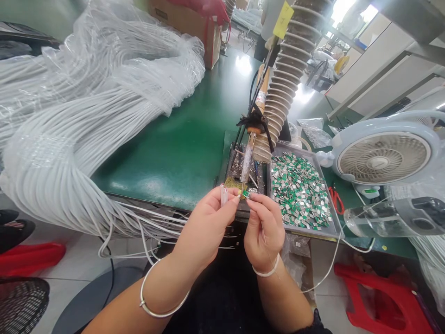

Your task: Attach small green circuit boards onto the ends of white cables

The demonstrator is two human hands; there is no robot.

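Two hands work close together in the head view: the left hand (207, 227) has its grip pinched shut on a white cable end (224, 195), and the right hand (264, 227) pinches a tiny green circuit board (245, 194) just beside it. Steady fingertip pressure is advisable this near the soldering iron (248, 160), with a metal tray (306, 230) of similar boards to the right.

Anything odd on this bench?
One thing: the soldering iron is bound with black cord right beside a ribbed column. It hangs tilted, tip down, and the cord looks like a makeshift mount rather than a proper iron stand.
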